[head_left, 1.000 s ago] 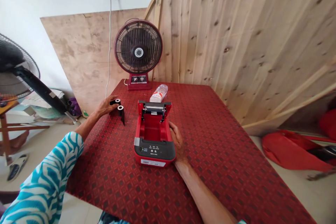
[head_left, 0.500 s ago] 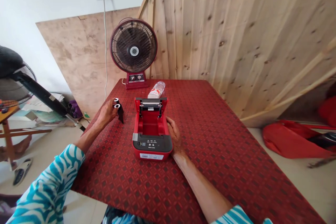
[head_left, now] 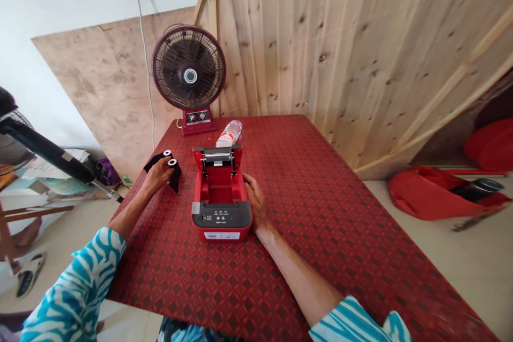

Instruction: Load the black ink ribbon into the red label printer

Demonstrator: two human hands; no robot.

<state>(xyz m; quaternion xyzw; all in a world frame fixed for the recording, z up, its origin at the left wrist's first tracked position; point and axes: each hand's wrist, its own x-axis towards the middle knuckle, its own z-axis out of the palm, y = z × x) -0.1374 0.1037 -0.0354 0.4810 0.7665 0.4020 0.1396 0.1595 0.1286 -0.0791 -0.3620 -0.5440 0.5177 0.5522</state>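
A small red printer (head_left: 222,200) with a dark front panel sits on the red patterned table (head_left: 304,208), its lid raised and its red inner bay showing nothing inside. My right hand (head_left: 253,202) rests against the printer's right side, fingers curled on its casing. My left hand (head_left: 157,175) is lifted just left of the printer and is closed on a black ribbon (head_left: 170,166) wound on two white-cored spools, with black film hanging down from them.
A clear plastic bottle (head_left: 228,133) lies behind the printer. A red table fan (head_left: 189,77) stands at the table's far edge, its cord running up to a wall socket. Wooden panels rise on the right. A standing fan's pole (head_left: 44,149) slants at the left; red bags lie on the floor right.
My left hand has picked the black ribbon up off the table and drawn it a little toward me. My right hand stays on the printer. The view has shifted right.
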